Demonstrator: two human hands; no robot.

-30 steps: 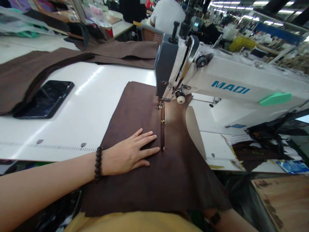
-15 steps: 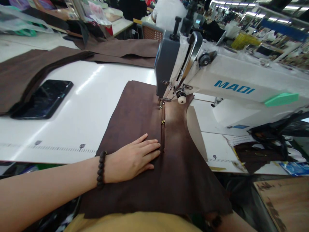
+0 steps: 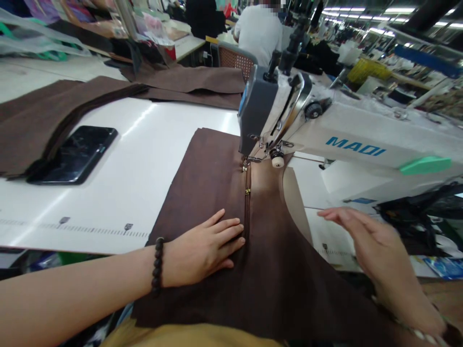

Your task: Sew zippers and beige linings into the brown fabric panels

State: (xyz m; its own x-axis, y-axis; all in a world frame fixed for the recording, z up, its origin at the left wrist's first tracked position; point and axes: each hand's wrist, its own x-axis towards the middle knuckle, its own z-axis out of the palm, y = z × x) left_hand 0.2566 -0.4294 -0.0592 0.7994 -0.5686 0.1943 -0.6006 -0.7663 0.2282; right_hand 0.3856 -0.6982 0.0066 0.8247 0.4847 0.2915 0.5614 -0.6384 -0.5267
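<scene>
1. Bright overhead tube lights (image 3: 352, 9) flood your scene evenly.
2. Glare streaks your white counter (image 3: 141, 118).
3. Your right hand (image 3: 376, 260) shows motion blur; frame edges bow outward, background soft.

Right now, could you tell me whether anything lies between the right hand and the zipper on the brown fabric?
Nothing visible does. The right hand hovers open over the right edge of the brown fabric; only bare fabric lies between it and the zipper. The left hand rests flat on the zipper's other side.
</scene>
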